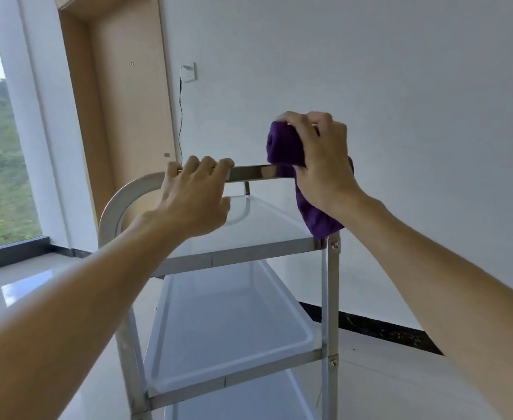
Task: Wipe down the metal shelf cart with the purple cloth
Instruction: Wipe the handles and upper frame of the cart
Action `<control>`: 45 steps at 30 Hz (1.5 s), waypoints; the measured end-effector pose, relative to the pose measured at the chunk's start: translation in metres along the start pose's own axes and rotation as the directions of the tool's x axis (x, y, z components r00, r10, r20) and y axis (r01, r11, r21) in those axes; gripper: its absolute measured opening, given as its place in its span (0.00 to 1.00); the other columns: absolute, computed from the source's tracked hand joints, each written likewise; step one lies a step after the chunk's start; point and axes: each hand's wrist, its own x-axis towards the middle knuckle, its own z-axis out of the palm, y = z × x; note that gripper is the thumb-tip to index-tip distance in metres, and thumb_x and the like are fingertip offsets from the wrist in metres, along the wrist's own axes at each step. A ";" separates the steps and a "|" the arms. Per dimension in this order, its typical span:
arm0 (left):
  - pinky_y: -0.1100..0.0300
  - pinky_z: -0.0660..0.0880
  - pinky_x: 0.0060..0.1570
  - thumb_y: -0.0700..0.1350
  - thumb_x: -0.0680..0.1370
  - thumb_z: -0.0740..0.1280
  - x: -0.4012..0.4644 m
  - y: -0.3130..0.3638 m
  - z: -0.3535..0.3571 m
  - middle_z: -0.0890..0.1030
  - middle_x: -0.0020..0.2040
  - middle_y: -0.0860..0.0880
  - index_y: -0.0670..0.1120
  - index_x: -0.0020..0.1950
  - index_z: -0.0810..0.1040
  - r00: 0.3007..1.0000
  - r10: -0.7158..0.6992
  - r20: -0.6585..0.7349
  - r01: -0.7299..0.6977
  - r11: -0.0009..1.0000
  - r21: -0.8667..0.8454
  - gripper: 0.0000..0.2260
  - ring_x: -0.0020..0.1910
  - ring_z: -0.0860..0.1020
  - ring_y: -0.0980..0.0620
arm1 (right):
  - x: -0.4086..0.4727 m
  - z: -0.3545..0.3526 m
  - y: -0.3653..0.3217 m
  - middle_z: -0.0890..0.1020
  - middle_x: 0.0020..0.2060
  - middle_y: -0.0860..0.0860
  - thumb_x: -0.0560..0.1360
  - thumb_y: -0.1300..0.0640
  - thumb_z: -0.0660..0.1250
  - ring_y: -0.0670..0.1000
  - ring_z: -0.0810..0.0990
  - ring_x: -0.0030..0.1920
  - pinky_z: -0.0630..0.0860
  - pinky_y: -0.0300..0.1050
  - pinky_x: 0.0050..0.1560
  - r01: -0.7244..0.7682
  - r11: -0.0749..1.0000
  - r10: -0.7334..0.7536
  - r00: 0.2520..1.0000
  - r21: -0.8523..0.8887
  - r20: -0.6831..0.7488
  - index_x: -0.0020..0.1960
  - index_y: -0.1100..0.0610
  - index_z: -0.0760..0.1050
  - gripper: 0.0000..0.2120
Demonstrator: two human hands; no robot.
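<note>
The left hand (193,197) has its fingers curled shut around the handle bar (255,172) of the metal cart (332,286), steadying it; the right hand (320,163) clenches the bunched purple cloth (284,145) against the bar's right end; judging by this, only the handle is underway; the shelves (228,325) below seem left to wipe.
</note>
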 end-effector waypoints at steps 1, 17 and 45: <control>0.43 0.60 0.68 0.53 0.78 0.64 -0.002 0.000 0.003 0.71 0.68 0.48 0.52 0.74 0.60 0.999 -0.002 -0.035 0.003 0.999 0.034 0.26 0.67 0.68 0.44 | -0.001 0.008 0.002 0.68 0.65 0.53 0.73 0.68 0.65 0.59 0.65 0.65 0.68 0.53 0.65 0.027 0.999 -0.022 0.993 -0.040 0.113 0.71 0.45 0.66 0.32; 0.43 0.59 0.64 0.51 0.74 0.67 -0.010 -0.007 0.026 0.75 0.61 0.44 0.49 0.69 0.67 0.957 -0.014 -0.290 0.019 1.000 0.012 0.24 0.60 0.69 0.40 | -0.114 0.067 0.053 0.72 0.65 0.53 0.74 0.51 0.73 0.55 0.72 0.62 0.72 0.57 0.65 -0.451 0.779 0.505 0.863 0.436 -0.010 0.76 0.53 0.60 0.35; 0.47 0.59 0.72 0.48 0.78 0.64 -0.086 0.044 0.074 0.64 0.76 0.45 0.47 0.76 0.62 0.981 0.192 -0.016 -0.192 0.964 -0.182 0.27 0.72 0.66 0.43 | -0.242 0.101 0.060 0.79 0.51 0.48 0.69 0.57 0.75 0.47 0.80 0.49 0.71 0.29 0.39 -0.744 0.548 0.714 0.654 0.382 0.249 0.58 0.48 0.67 0.23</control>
